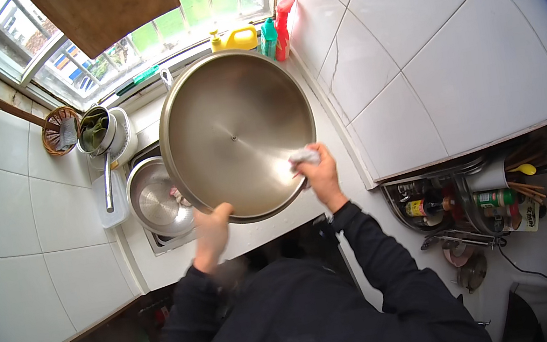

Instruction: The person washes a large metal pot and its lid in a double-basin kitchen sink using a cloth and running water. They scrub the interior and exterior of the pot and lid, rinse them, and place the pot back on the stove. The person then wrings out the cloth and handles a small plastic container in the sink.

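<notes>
Lid (227,100): metal, smooth, satin grey with a bright glare streak toward the lower right. Cloth (305,157): pale fabric, crumpled, matt. Bowl (152,209): thin metal, shinier than lid. Tabletop (332,130): white, smooth. Tiles (448,60): glossy white. Board (108,11): brown wood, matt. Basket (49,138): woven, rough. Jug (241,38), spray bottle (282,32): smooth coloured plastic. Sleeves (391,245): dark matt cloth.

Not much you can actually read here tbh. On the rack (462,203) at the right there's a bottle (424,208) with a yellow and red label, print way too tiny to make out. The green container (497,198) has pale markings, same deal. The whitish packet (529,213) shows dark characters, tilted and small. Faint lettering low on the dark jacket (289,324), too dim.
</notes>
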### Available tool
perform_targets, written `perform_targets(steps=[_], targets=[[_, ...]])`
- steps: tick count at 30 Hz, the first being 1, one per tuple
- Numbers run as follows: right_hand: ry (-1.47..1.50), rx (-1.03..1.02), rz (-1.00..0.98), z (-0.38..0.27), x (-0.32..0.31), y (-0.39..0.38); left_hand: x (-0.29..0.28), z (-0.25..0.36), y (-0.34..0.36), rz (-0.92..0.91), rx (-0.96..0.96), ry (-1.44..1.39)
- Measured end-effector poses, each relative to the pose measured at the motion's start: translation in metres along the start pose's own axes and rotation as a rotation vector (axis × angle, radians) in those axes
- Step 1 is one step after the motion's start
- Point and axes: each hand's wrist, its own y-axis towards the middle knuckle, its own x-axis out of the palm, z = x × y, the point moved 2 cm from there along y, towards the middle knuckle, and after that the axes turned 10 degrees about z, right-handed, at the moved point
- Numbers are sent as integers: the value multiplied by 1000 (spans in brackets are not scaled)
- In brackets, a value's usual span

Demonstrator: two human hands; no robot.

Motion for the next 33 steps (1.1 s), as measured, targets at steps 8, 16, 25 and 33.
perform_targets(steps=[8, 16, 25, 33], targets=[[-417, -323, -499, -51, -13, 115, -36, 41, 16, -227, -296, -3], [-757, -770, -816, -83, 69, 109, -4, 42, 27, -493, -334, 214], [-912, -1063, -646, -74, 65, 14, 0, 2, 32, -331, -513, -77], [-1131, -419, -441, -42, 30, 45, 16, -3, 29, -368, -359, -177]])
